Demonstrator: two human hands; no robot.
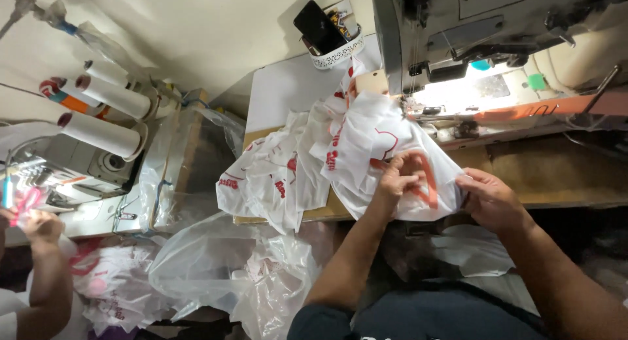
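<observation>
We see a sewing machine (471, 45), left of it a white basket (335, 52) holding a dark phone (318, 27), farther left thread cones (108, 111), below-left clear plastic bags (229, 274).

One view only: the head camera looks steeply down from above the person's own lap, close in on the wooden worktable (556, 183), tilted so the sewing machine (484, 26) fills the upper right and the thread cones (104, 114) sit far left.

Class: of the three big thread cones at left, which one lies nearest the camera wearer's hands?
The lowest thread cone, dark-red tipped, lying closest to the table edge; the other two sit farther up.
</observation>
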